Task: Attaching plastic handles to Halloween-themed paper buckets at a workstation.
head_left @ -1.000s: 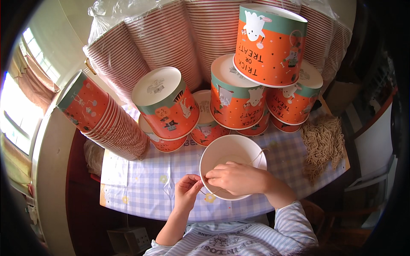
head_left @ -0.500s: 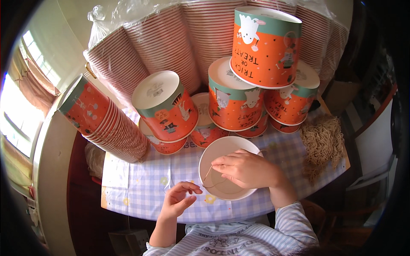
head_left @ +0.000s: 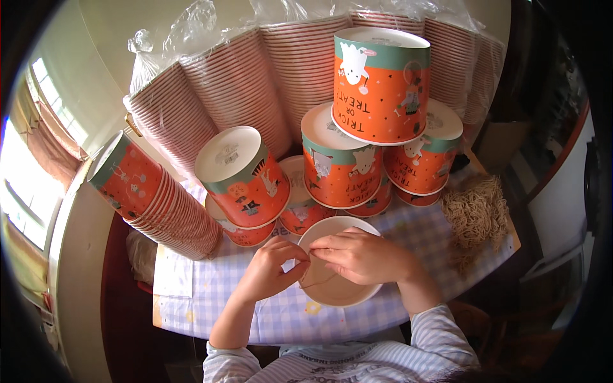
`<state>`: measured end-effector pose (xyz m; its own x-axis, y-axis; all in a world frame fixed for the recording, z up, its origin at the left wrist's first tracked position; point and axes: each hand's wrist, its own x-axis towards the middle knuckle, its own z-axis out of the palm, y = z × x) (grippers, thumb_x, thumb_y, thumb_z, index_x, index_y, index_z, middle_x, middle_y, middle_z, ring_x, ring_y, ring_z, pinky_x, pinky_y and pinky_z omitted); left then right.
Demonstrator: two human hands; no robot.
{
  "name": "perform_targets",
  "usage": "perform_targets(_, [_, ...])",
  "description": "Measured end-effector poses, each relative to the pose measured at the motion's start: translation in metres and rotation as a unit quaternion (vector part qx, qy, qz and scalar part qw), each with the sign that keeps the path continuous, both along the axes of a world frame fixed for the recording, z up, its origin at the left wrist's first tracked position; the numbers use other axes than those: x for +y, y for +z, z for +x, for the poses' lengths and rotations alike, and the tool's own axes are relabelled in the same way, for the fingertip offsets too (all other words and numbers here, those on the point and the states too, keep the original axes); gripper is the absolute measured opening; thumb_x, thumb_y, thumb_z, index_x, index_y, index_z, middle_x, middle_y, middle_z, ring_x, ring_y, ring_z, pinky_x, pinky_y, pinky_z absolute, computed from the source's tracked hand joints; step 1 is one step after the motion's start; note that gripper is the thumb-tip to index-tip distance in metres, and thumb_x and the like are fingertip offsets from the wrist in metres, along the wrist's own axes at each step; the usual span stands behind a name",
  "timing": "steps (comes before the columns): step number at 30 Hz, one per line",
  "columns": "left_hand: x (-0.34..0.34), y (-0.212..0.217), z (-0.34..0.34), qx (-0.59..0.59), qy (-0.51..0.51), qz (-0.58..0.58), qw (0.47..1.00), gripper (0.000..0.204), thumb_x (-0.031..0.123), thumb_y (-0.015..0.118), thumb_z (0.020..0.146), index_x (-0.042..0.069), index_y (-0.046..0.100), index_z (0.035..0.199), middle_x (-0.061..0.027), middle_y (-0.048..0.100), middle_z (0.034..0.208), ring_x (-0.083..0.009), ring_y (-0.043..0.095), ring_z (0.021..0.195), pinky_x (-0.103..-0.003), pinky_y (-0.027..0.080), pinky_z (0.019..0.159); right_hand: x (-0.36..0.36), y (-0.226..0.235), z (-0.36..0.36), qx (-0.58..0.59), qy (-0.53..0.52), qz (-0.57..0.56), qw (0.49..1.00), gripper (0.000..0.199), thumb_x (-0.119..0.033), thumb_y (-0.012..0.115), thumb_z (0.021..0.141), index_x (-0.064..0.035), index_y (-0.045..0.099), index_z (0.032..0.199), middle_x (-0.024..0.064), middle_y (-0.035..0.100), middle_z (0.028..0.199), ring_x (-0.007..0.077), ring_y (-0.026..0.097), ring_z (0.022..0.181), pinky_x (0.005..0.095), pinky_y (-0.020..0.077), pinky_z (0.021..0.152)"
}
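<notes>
An open paper bucket (head_left: 348,295), white inside, sits in front of me at the near side of the table. My right hand (head_left: 361,256) reaches over its opening, with thumb and fingers pinched on a thin beige cord (head_left: 324,281). At the bucket's left rim, my left hand (head_left: 273,268) is closed in a pinch, its fingertips meeting those of the right. The cord seems to run between both hands; its ends are hard to make out. A tangled heap of similar beige cords (head_left: 476,214) lies at the right of the table.
Upside-down orange and green buckets (head_left: 242,182) stand stacked beyond the bucket, one bucket (head_left: 381,89) topping the pile. A leaning nested stack (head_left: 172,217) rises at the left. Tall plastic-wrapped stacks (head_left: 236,89) line the back. A checked cloth (head_left: 223,313) covers the table.
My left hand has moved up and right to the bucket rim, its fingers closing from open to a pinch beside the right fingertips. The whole view has shifted slightly.
</notes>
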<state>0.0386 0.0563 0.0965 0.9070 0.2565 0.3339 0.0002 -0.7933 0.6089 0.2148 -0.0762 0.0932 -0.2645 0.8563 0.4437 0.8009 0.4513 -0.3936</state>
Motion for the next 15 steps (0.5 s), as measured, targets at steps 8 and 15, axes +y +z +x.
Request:
perform_targets(8, [0.012,0.009,0.011,0.086,-0.008,-0.100,0.991,0.011,0.012,0.071,0.071,0.005,0.064,0.077,-0.0056,0.063,0.076,-0.0201,0.059,0.073,-0.031,0.048,0.063,0.000,0.003,0.002,0.000,-0.017,0.009,1.000,0.031,-0.015,0.061,0.078,-0.0024,0.058,0.106,0.0061,0.056,0.112,0.0215,0.056,0.099,0.0347,0.0446,0.082])
perform_targets(15, [0.022,-0.015,0.007,0.033,-0.058,-0.131,0.989,0.010,0.009,0.070,0.073,0.003,0.066,0.080,-0.0074,0.063,0.077,-0.0181,0.059,0.070,-0.030,0.047,0.061,0.005,0.002,-0.005,0.010,-0.020,-0.014,1.000,0.030,-0.016,0.059,0.080,-0.0023,0.057,0.107,0.0074,0.056,0.109,0.0242,0.056,0.097,0.0374,0.0440,0.083])
